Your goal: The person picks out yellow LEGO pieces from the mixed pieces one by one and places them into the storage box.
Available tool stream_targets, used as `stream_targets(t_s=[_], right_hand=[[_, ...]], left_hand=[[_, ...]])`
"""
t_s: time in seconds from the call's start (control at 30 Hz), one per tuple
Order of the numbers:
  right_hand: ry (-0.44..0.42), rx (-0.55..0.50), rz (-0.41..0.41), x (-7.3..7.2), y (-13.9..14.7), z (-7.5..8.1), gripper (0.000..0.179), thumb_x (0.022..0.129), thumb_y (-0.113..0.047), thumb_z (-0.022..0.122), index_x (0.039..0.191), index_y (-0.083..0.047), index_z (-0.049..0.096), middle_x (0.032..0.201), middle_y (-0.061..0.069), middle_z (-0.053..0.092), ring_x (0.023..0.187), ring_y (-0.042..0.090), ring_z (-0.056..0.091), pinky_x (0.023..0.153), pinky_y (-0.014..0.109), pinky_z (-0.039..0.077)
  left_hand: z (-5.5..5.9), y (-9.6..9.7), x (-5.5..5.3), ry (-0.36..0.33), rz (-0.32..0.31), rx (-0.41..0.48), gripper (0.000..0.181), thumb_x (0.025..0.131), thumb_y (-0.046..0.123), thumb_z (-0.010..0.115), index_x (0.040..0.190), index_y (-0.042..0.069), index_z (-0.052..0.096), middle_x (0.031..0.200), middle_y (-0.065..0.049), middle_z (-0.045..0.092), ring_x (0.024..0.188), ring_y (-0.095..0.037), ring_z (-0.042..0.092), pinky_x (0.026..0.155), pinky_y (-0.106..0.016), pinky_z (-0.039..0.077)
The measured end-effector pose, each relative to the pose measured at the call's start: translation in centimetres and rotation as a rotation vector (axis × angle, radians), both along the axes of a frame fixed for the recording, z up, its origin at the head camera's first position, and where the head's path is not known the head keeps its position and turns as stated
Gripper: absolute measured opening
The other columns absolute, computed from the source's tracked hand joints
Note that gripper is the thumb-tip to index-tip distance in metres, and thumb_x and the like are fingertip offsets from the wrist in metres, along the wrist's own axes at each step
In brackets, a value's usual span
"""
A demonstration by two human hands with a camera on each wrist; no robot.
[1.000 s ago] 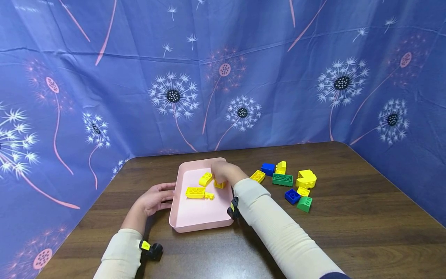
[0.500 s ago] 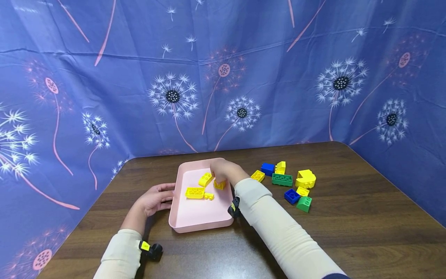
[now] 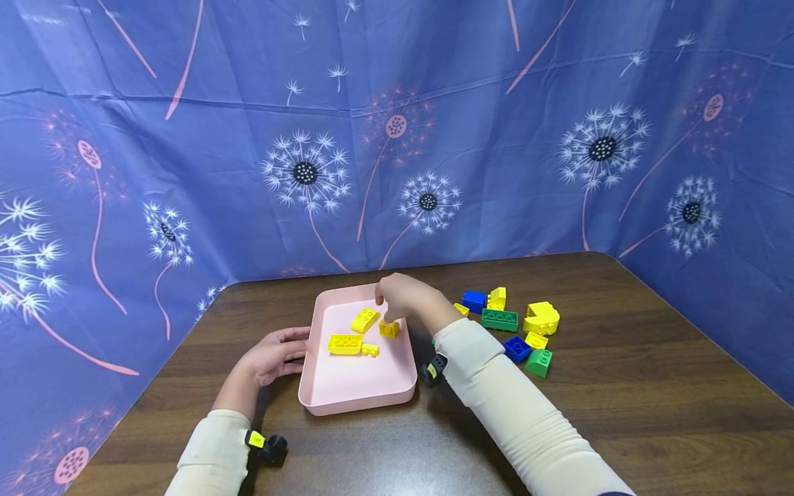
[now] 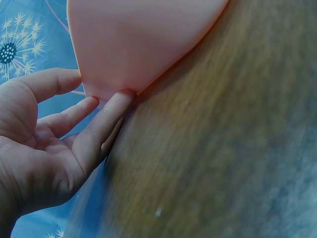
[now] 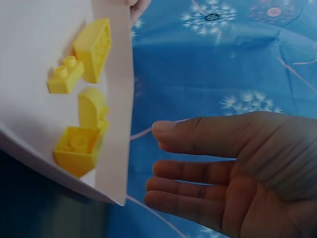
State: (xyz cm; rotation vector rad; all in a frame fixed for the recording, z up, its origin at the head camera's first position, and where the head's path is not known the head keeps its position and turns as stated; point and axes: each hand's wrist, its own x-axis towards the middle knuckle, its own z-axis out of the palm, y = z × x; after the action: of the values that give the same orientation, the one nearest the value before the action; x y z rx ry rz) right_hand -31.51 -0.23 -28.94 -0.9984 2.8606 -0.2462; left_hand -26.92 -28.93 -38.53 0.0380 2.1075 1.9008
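Observation:
A pink tray (image 3: 356, 399) holds several yellow toy bricks. My left hand (image 3: 273, 357) touches the tray's left wall; in the left wrist view the fingertips of that hand (image 4: 64, 134) rest against the pink wall with fingers extended. Above the tray's far right corner hovers my right hand (image 3: 412, 300), its fingers apart and holding nothing, as the right wrist view of the hand (image 5: 213, 168) shows. Just below it, a square yellow brick (image 3: 389, 329) lies upturned by the right wall. Nearby are a curved yellow brick (image 3: 365, 319), a long yellow brick (image 3: 344, 344) and a small yellow brick (image 3: 370, 350).
Right of the tray on the wooden table (image 3: 595, 413) lie more bricks: a blue one (image 3: 474, 301), a long green one (image 3: 500, 319), a large rounded yellow one (image 3: 542, 317), another blue one (image 3: 517, 348) and a curved green one (image 3: 538, 362). My right forearm partly hides a yellow brick (image 3: 461, 309).
My right hand has let go of the square yellow brick in the tray, lifted and moved slightly right. The left hand stays at the tray's wall.

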Motion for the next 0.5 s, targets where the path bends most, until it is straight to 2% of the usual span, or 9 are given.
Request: stream_targets(t_s=[0.13,0.27,0.5], right_hand=[[0.055,-0.003,0.02,0.4,1.1,0.3,0.028,0.08,-0.012,0.078,0.106,-0.006,0.071,0.096,0.003,0.067,0.082,0.019,0.056,0.08,0.034,0.05],[0.054,-0.019,0.014,0.8,2.5,0.1,0.029,0.079,-0.013,0.079,0.105,-0.006,0.07,0.09,0.003,0.066,0.078,0.019,0.055,0.076,0.032,0.051],[0.058,-0.05,0.008,1.6,5.1,-0.6,0.036,0.076,-0.014,0.082,0.108,-0.003,0.071,0.099,0.009,0.069,0.08,0.019,0.057,0.078,0.035,0.053]], left_hand=[[0.0,-0.1,0.0,0.005,-0.017,0.003,0.06,0.097,0.008,0.053,0.148,-0.009,0.025,0.128,-0.02,0.057,0.104,-0.019,0.063,0.088,-0.043,0.053],[0.0,-0.1,0.0,0.0,-0.007,0.002,0.06,0.097,0.008,0.054,0.148,-0.009,0.026,0.127,-0.019,0.058,0.103,-0.019,0.063,0.088,-0.042,0.054],[-0.1,0.0,0.0,0.004,-0.003,0.005,0.061,0.097,0.008,0.054,0.148,-0.009,0.025,0.131,-0.021,0.055,0.103,-0.019,0.063,0.087,-0.042,0.054]])
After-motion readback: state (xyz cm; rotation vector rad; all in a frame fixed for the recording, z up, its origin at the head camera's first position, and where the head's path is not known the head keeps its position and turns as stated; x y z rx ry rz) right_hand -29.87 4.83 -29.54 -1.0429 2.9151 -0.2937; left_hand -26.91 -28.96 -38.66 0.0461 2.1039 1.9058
